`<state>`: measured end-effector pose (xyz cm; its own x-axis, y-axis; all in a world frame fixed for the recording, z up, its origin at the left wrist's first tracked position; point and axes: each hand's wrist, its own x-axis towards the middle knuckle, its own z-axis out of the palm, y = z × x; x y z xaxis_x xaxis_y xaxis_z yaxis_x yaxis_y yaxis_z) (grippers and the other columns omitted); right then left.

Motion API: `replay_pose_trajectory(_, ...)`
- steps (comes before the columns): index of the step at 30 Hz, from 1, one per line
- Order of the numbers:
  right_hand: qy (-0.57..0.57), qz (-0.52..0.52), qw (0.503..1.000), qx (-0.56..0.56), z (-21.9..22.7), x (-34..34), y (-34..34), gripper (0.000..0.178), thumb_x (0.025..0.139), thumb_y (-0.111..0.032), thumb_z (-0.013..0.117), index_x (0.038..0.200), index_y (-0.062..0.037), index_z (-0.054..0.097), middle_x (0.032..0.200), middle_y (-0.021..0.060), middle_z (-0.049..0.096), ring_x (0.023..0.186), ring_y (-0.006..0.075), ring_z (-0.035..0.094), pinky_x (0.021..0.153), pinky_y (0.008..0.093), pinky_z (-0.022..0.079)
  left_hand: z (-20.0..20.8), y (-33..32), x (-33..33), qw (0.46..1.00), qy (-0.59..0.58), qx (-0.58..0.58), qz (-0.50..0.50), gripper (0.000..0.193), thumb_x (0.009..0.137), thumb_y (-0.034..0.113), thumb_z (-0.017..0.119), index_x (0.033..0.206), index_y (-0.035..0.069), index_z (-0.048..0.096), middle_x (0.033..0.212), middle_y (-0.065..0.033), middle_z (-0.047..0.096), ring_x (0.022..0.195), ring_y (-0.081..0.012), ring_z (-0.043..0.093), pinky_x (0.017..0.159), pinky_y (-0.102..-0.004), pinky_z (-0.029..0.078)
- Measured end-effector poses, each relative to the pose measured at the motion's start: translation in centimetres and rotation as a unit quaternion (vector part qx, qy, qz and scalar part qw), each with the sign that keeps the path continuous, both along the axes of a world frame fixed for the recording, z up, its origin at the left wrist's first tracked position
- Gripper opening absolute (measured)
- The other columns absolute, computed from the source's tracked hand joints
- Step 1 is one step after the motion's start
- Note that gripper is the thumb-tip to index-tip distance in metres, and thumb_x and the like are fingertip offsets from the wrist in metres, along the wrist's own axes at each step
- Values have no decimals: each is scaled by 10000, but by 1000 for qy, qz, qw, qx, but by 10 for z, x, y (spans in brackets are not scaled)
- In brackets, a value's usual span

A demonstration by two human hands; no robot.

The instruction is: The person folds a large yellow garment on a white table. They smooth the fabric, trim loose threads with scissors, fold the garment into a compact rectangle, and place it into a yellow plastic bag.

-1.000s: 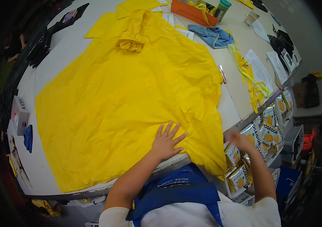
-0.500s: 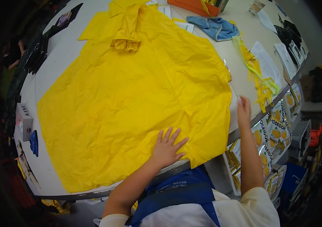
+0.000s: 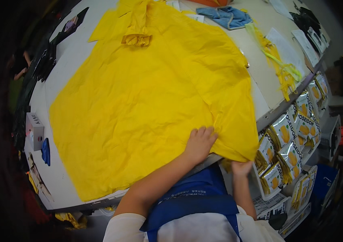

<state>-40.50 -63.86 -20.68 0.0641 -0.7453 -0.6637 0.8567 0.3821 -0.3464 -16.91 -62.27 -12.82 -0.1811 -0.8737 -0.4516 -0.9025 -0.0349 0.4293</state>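
A large yellow raincoat point(image 3: 139, 97) lies spread over the table, one gathered sleeve cuff point(image 3: 136, 39) folded on top at its far end. At its near edge, my left hand point(image 3: 201, 143) bears on the sheet with fingers bent together, gathering creases around the fingertips. To the right of it, my right hand point(image 3: 242, 167) is closed on the raincoat's near right corner, which hangs past the table edge. Some of the right fingers are hidden beneath the yellow material.
Blue cloth point(image 3: 228, 17), yellow strips point(image 3: 276, 60) and papers lie at the far right. Several packaged yellow items fill white bins point(image 3: 266, 195) below the table's right edge. At the left stand a small box point(image 3: 34, 131) and a blue object point(image 3: 46, 152). Another person's arm point(image 3: 27, 60) shows far left.
My right hand has come down and nearer, from beside the table's right edge to the raincoat corner. My left hand has shifted right, its spread fingers now bent. The view has shifted slightly.
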Motion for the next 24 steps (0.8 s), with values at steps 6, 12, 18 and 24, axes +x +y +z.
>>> replay_pose_trajectory(6,319,497,706,-390,146,86,30,252,866,-30,508,1108,35,531,988,152,585,922,246,564,866,365,429,-23,54,-19,990,110,-51,78,497,913,249,464,1371,66,403,1395,-203,395,1266,-328,414,1036,-390,343)
replay_pose_trajectory(12,415,545,257,-682,132,149,-14,479,805,22,505,1283,22,469,1283,225,499,1181,387,484,1040,395,361,-55,84,-32,951,11,-252,178,459,908,201,420,1340,49,434,1311,-221,476,1186,-346,484,994,-426,374)
replay_pose_trajectory(18,693,255,265,-620,86,123,-235,593,693,111,469,1266,-43,482,1221,194,532,1174,372,476,1031,442,351,8,132,-20,934,244,-205,164,302,815,126,517,1085,46,628,1013,-176,633,948,-371,602,862,-456,462)
replay_pose_trajectory(24,606,387,173,-673,73,136,-305,239,702,25,508,888,-72,623,858,126,636,906,320,588,902,424,400,38,189,112,888,-251,-208,324,451,706,66,601,1155,110,578,1011,-98,622,966,-308,579,949,-465,370)
